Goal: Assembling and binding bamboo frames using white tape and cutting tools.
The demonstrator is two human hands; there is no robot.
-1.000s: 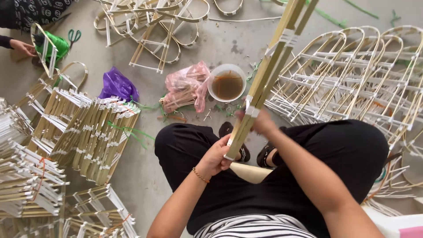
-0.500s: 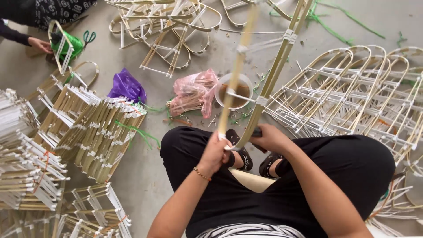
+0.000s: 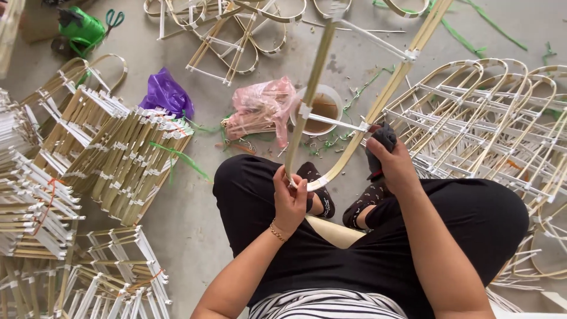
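The bamboo frame (image 3: 331, 112) stands tilted over the person's lap, a U-shaped loop of split strip with white cross-sticks taped between its two legs; its bend sits low between the hands. The left hand (image 3: 290, 198) has its fingers (image 3: 283, 180) closed narrowly around the left leg just above the bend, thumb pressed to the strip, wrist turned up and forearm rising from the lower left; a bracelet (image 3: 276, 231) circles the wrist. The right hand (image 3: 393, 165) is curled tight around a dark tool (image 3: 383, 142), its tip just beside the end of a cross-stick; the forearm comes in from the lower right, over the black-trousered knee.

Just beyond the frame, on the floor (image 3: 195, 248), a white bowl (image 3: 323, 109) holds brown liquid. A pink bag (image 3: 263, 109) with sticks in it lies touching the bowl's left side, and a purple bag (image 3: 166, 93) lies farther left. Finished frames are stacked at right (image 3: 490, 118) and in piles at left (image 3: 112, 159). Green scissors (image 3: 113, 18) lie at the top left.
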